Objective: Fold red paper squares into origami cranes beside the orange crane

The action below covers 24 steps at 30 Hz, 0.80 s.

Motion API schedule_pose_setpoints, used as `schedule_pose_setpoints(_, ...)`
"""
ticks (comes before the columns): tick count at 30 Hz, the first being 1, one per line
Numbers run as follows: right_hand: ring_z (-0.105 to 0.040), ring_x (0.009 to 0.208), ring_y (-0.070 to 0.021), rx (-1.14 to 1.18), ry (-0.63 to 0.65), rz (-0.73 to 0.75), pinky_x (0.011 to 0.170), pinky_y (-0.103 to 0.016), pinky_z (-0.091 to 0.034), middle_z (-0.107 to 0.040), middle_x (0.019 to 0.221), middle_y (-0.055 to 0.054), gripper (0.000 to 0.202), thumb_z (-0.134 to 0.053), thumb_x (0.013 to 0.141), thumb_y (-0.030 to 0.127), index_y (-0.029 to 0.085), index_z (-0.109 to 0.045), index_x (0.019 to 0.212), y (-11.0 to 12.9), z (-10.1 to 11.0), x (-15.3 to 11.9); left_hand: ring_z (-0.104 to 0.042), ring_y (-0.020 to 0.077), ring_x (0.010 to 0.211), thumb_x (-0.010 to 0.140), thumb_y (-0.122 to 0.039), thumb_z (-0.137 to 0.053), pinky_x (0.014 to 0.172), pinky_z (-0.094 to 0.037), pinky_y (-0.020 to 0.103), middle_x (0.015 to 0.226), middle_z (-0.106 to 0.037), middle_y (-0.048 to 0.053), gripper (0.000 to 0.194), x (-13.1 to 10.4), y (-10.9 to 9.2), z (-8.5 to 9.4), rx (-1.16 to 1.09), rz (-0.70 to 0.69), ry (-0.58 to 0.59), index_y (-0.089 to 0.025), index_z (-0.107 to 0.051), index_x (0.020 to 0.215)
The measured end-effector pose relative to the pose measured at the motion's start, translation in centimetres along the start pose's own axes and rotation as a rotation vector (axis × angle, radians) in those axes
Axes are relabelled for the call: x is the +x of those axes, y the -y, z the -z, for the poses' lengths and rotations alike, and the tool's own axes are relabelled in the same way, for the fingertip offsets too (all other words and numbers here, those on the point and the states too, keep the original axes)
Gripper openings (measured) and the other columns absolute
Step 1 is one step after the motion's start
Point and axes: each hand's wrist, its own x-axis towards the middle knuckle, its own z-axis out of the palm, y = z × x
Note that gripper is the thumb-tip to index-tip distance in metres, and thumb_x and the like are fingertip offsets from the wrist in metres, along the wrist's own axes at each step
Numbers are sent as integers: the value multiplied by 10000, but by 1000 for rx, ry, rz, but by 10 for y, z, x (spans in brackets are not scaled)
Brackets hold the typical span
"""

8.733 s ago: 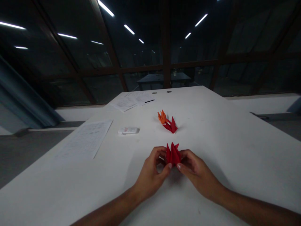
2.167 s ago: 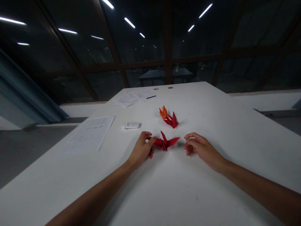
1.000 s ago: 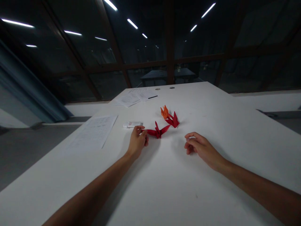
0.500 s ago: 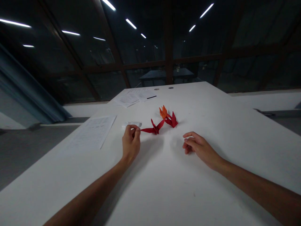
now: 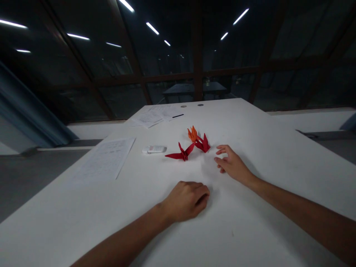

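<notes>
Two red paper cranes (image 5: 183, 154) and an orange paper crane (image 5: 192, 134) stand grouped in the middle of the white table. The second red crane (image 5: 205, 144) is at the right of the group, close to the orange one. My right hand (image 5: 232, 162) is just right of that crane, apart from it, with fingers spread and nothing between them. My left hand (image 5: 187, 201) rests nearer to me, below the cranes, back upward and fingers curled in. No object shows in it.
A small white oblong item with printing (image 5: 154, 149) lies left of the cranes. Printed sheets (image 5: 104, 159) lie at the left, with more papers (image 5: 155, 115) and a black pen-like stick (image 5: 178, 115) farther back. Two round discs (image 5: 200, 105) sit near the far edge, before dark windows.
My left hand has let go of the left red crane's pointed end and moved right and toward me, curling. My right hand has risen slightly toward the cranes, its fingers more spread.
</notes>
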Motion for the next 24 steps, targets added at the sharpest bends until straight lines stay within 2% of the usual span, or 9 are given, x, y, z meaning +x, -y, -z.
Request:
schedule_pose_setpoints(2,-647,659,-144,-59,-20,33,540,-312,-527,-531,1347,-134,614,-661,821,402,260,-448,1379,-1,-3,24,-646,170,767,928,-206,-502,701,-453,253,881,-701,34,119,-1,1,0,15,-6,13,-205,-615,966)
schedule_pose_setpoints(4,-663,777,-184,-117,-44,69,668,-355,-549,-526,1377,-143,716,-723,786,401,271,-438,1429,1,-8,46,-649,167,778,930,-205,-502,715,-459,252,900,-704,32,117,-1,2,0,21,-8,16,-205,-611,973)
schedule_pose_setpoints(7,-632,1060,-289,-195,-94,104,862,-414,-507,-579,1318,-133,685,-778,751,432,267,-527,1366,4,-20,66,-653,165,793,929,-204,-502,727,-465,248,908,-704,26,114,-2,2,-1,25,-18,14,-207,-604,979)
schedule_pose_setpoints(9,-601,1128,-326,-231,-136,104,907,-435,-470,-614,1263,-122,559,-777,756,456,270,-601,1253,5,-27,70,-651,163,785,931,-208,-501,720,-466,246,907,-704,28,110,-2,2,0,27,-27,15,-207,-602,975)
schedule_pose_setpoints(12,-622,1063,-312,-247,-188,81,882,-419,-457,-671,1116,-98,306,-736,792,405,257,-649,1046,3,-29,69,-653,164,782,932,-212,-500,719,-471,245,910,-706,35,115,-2,3,1,17,-35,12,-208,-606,978)
schedule_pose_setpoints(15,-645,941,-256,-214,-206,68,825,-368,-463,-697,989,-60,163,-686,807,325,245,-633,939,-2,-20,62,-657,169,798,925,-205,-505,731,-478,249,921,-707,37,119,-2,4,1,-2,-29,13,-208,-609,983)
schedule_pose_setpoints(19,-631,673,-177,-108,-184,32,679,-317,-467,-705,874,-22,123,-626,830,316,234,-621,921,-8,2,41,-656,175,811,912,-189,-511,749,-476,258,928,-702,27,125,-3,5,0,-41,-18,30,-208,-609,987)
schedule_pose_setpoints(22,-604,608,-160,0,-176,-16,593,-293,-457,-678,776,-21,128,-589,850,342,218,-586,883,-7,13,17,-639,166,787,897,-171,-524,736,-459,256,908,-692,15,128,-2,4,1,-109,11,22,-213,-621,969)
schedule_pose_setpoints(24,-570,564,-144,68,-162,-36,556,-282,-440,-653,733,-8,124,-555,869,344,220,-550,868,-1,13,-2,-611,148,737,907,-193,-534,695,-441,246,885,-681,11,116,0,4,3,-209,79,-10,-215,-630,967)
